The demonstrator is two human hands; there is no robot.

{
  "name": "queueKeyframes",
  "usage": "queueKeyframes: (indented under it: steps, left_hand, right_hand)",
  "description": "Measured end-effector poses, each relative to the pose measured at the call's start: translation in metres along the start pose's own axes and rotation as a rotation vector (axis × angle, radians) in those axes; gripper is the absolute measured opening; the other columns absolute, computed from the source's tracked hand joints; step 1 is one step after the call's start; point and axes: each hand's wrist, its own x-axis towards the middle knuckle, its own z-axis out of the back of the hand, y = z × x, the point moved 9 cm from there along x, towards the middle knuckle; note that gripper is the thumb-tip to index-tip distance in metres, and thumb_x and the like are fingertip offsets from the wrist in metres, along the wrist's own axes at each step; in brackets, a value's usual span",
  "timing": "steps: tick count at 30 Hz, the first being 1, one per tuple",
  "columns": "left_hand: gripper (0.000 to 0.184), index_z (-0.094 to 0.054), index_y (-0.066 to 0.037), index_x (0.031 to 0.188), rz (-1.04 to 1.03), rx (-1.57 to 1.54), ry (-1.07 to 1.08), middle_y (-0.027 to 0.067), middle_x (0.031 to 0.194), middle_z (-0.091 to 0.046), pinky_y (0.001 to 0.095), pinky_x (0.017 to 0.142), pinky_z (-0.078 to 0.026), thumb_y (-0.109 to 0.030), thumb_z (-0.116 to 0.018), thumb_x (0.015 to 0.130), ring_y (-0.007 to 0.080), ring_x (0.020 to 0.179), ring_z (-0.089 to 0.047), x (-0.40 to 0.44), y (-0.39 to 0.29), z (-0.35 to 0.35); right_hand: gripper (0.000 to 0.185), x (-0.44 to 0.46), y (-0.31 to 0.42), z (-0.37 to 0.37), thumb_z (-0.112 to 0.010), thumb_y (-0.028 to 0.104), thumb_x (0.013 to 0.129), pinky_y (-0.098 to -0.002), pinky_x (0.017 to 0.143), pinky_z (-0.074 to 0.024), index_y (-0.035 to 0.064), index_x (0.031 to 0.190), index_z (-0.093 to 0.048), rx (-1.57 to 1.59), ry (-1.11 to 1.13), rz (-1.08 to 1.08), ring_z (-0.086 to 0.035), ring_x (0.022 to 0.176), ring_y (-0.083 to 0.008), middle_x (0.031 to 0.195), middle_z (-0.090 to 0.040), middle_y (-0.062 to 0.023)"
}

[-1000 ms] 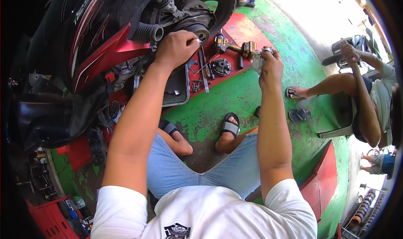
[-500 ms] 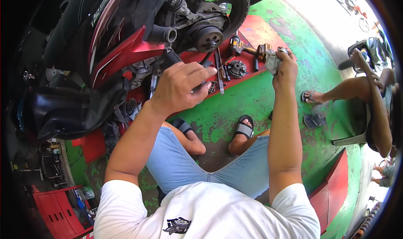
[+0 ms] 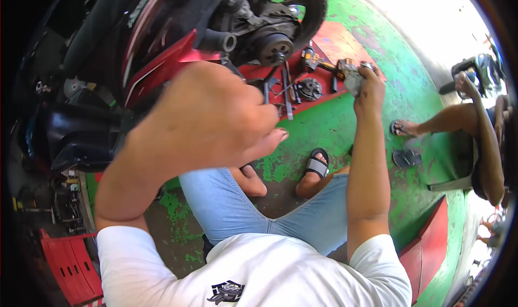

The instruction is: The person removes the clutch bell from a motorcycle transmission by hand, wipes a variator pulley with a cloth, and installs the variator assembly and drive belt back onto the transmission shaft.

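My left hand (image 3: 210, 115) is raised close to the camera, slightly blurred, in front of the scooter's red body panel (image 3: 162, 64). Its fingers are curled in with the thumb against them; anything inside the grip is hidden. Over on the right, my right hand (image 3: 371, 88) grips a crumpled greyish rag (image 3: 353, 81), and a small shiny metal piece (image 3: 367, 65) shows at its fingertips. Beyond the hands is the scooter's exposed clutch drum (image 3: 275, 49) beside the rear wheel (image 3: 315, 15). A round metal clutch part (image 3: 309, 89) lies below the drum.
A yellow-and-black power tool (image 3: 309, 59) and long-handled tools (image 3: 287, 94) lie on a red board (image 3: 345, 42). Another person's leg (image 3: 442, 121) and a loose flip-flop (image 3: 407, 158) are at the right. A red panel (image 3: 426, 247) leans lower right; a black scooter seat (image 3: 81, 137) is left.
My left hand has come up and back toward the camera, looking larger and covering more of the scooter. My right hand keeps the rag, nearly still. The view has shifted slightly.
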Motion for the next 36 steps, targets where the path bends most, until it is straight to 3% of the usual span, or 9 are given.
queueKeyframes:
  steps: [10, 22, 26, 29, 36]
  left_hand:
    - [0.029, -0.062, -0.011, 0.060, -0.020, 0.075, -0.136, 0.0047, 0.053, -0.055, 0.0368, 0.045, -0.043, -0.032, -0.073, 0.077, 0.0233, 0.048, -0.057, 0.002, -0.060, 0.106]
    - [0.029, -0.063, -0.010, 0.060, 0.033, 0.158, -0.197, 0.0051, 0.053, -0.055, 0.0367, 0.045, -0.042, -0.032, -0.075, 0.075, 0.0232, 0.047, -0.057, 0.023, -0.073, 0.105]
    - [0.029, -0.063, -0.010, 0.060, 0.049, 0.156, -0.199, 0.0052, 0.053, -0.055, 0.0366, 0.045, -0.042, -0.032, -0.076, 0.074, 0.0231, 0.047, -0.056, 0.021, -0.076, 0.112]
    - [0.029, -0.063, -0.010, 0.060, 0.077, 0.165, -0.196, 0.0053, 0.053, -0.055, 0.0366, 0.045, -0.041, -0.032, -0.076, 0.073, 0.0231, 0.047, -0.056, 0.017, -0.074, 0.116]
    - [0.029, -0.064, -0.009, 0.060, 0.098, 0.155, -0.185, 0.0055, 0.053, -0.055, 0.0365, 0.045, -0.041, -0.032, -0.077, 0.072, 0.0230, 0.047, -0.056, 0.009, -0.070, 0.112]
  right_hand:
    - [0.022, -0.002, -0.006, 0.005, -0.058, 0.000, 0.082, -0.0301, 0.064, -0.0530, -0.0015, 0.103, -0.062, 0.007, -0.017, -0.035, -0.064, 0.074, -0.0192, 0.091, -0.065, -0.0098]
    - [0.025, 0.002, 0.003, 0.000, -0.057, -0.001, 0.081, -0.0294, 0.065, -0.0520, -0.0004, 0.104, -0.063, -0.045, 0.034, -0.042, -0.064, 0.075, -0.0179, 0.092, -0.066, -0.0088]
    - [0.024, -0.007, -0.011, 0.005, -0.056, 0.001, 0.084, -0.0348, 0.066, -0.0567, -0.0012, 0.108, -0.058, -0.068, 0.029, -0.062, -0.068, 0.076, -0.0245, 0.093, -0.065, -0.0111]
    - [0.024, -0.004, -0.008, 0.000, -0.057, 0.000, 0.081, -0.0294, 0.065, -0.0515, -0.0006, 0.105, -0.063, -0.011, 0.008, -0.043, -0.063, 0.075, -0.0177, 0.091, -0.066, -0.0076]
    - [0.024, -0.014, -0.008, -0.006, -0.057, 0.001, 0.081, -0.0295, 0.062, -0.0507, -0.0005, 0.104, -0.062, -0.057, 0.025, -0.052, -0.063, 0.072, -0.0174, 0.089, -0.065, -0.0076]
